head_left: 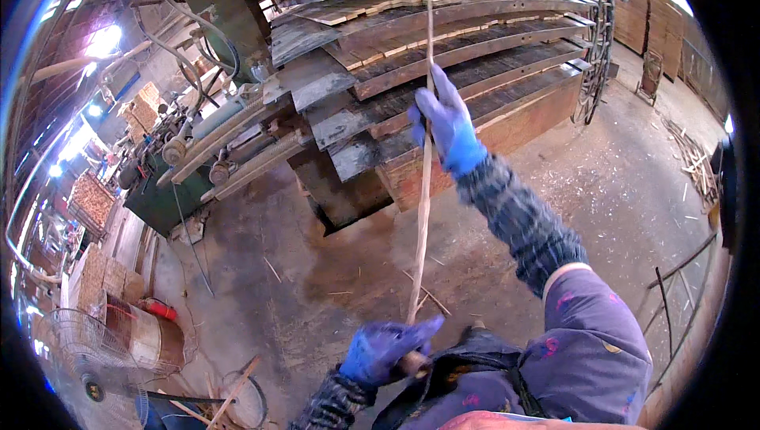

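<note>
A long thin wooden stick runs upright through the middle of the view, its far end bent slightly and overlapping the upper layers of a stacked press. My right hand, in a blue and purple glove, is closed around the stick's upper part. Close to my body, my left hand, gloved likewise, grips the lower end, with a stub of wood showing below the fingers. Wood strips lie between the press's dark metal plates, which step out at the left.
Left of the press stands a green machine with long bars. A wire-guarded fan, a drum and a red cylinder are at lower left. Scrap sticks are heaped at right; chips and slivers litter the concrete floor.
</note>
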`<control>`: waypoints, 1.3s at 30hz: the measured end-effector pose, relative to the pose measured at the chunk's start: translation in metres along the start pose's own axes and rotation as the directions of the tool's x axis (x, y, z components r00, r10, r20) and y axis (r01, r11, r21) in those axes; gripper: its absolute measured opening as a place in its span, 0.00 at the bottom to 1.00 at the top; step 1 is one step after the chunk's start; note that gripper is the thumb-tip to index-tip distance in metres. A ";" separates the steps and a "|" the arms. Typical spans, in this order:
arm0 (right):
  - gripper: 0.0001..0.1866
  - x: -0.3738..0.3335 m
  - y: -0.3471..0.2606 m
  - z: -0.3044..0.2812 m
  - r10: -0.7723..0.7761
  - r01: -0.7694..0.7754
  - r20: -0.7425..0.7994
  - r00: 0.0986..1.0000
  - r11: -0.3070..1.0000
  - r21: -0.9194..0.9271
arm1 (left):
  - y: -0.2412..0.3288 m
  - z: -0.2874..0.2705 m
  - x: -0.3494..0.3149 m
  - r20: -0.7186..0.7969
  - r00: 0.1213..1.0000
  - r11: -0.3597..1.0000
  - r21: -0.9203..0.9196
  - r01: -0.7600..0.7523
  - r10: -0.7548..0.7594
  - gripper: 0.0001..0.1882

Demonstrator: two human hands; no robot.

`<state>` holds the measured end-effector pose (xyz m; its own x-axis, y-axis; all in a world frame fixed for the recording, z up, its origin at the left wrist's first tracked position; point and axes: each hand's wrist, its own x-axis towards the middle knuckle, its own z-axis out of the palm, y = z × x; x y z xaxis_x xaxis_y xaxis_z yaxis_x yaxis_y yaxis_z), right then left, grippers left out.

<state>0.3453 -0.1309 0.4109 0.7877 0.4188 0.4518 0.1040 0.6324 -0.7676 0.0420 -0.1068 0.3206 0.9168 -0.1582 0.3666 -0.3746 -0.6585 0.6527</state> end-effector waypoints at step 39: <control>0.07 0.198 -0.054 -0.120 0.373 -0.041 0.171 0.912 0.498 -0.866 | 0.061 0.072 0.237 -0.040 0.996 0.963 0.260 -0.073 0.086 0.12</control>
<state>0.5688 -0.1597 0.4872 0.6531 0.7293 0.2040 0.5458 -0.2666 -0.7943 0.2461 -0.2371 0.3992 0.8751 -0.1847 0.4474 -0.3913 -0.8139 0.4294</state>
